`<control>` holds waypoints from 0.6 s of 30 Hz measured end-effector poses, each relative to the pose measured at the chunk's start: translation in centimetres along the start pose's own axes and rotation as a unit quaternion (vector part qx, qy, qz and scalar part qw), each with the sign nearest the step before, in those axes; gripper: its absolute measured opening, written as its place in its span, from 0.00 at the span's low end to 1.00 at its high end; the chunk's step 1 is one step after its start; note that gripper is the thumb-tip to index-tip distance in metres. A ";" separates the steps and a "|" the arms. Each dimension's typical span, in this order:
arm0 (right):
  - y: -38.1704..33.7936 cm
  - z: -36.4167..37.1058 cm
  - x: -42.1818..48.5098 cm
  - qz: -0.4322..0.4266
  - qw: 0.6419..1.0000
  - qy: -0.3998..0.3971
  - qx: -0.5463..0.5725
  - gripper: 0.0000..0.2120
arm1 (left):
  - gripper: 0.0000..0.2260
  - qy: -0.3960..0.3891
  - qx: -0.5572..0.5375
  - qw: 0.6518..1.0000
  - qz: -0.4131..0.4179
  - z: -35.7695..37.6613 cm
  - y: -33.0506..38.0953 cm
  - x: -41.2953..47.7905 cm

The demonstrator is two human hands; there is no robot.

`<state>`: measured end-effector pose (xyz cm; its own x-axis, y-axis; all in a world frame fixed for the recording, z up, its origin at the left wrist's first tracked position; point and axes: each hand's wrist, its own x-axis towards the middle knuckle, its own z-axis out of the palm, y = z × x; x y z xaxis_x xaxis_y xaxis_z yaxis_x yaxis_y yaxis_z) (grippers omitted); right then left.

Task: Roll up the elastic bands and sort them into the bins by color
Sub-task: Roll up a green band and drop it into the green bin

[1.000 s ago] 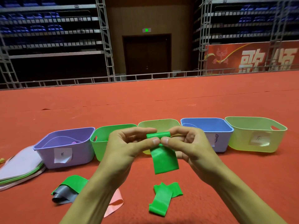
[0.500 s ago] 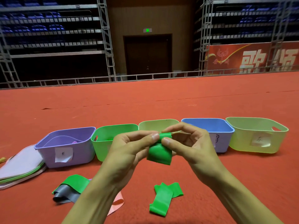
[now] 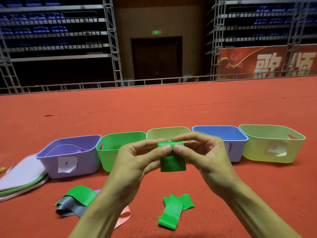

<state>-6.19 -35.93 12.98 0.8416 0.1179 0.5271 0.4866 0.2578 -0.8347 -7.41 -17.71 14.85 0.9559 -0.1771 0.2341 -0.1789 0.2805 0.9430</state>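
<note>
Across a wide red carpet, five small bins stand in a row from left to right: a purple bin, a green bin, a cream bin, a blue bin and a yellow-green bin. Some carry paper labels (the writing is too small to read).

Nearer the viewer, two bare hands meet in mid-air in front of the middle bins. The left hand and the right hand each pinch the rolled top of a green elastic band between thumb and forefinger, thumb tips almost touching. Both grips are clamped on this band. Its short unrolled tail hangs flat below the thumbs.

Near and left on the carpet lies a heap of loose bands in green, grey and pink. Near and centre lies another green band, folded over itself.

The likeliest trouble is the roll springing open. The material looks stretchy and slick, so if either pinch loosens while the fingers shift for the next turn, the coil could unwind. Uneven turning by the two hands could skew the roll into a cone that will not hold. A smaller risk is the drop itself: the green bin touches the cream one, so a careless release could land the roll in the wrong bin or let it unroll as it falls.
</note>
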 end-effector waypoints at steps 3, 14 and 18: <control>-0.3 -0.1 0.1 -0.015 1.000 -0.004 0.005 0.10 | 0.22 -0.002 -0.017 0.999 -0.032 0.0 -0.2 0.0; 0.0 -0.2 -0.3 -0.039 0.998 0.000 -0.052 0.12 | 0.19 0.016 -0.040 0.999 -0.017 -0.2 -0.7 0.0; 0.4 0.0 -0.2 -0.002 1.000 0.002 0.002 0.16 | 0.14 0.001 -0.027 1.000 0.012 -0.1 -0.4 -0.2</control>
<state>-6.19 -35.87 12.51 0.8409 0.1130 0.5293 0.4888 0.2614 -0.8323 -7.54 -17.66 14.35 0.9524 -0.1672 0.2549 -0.1881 0.3356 0.9230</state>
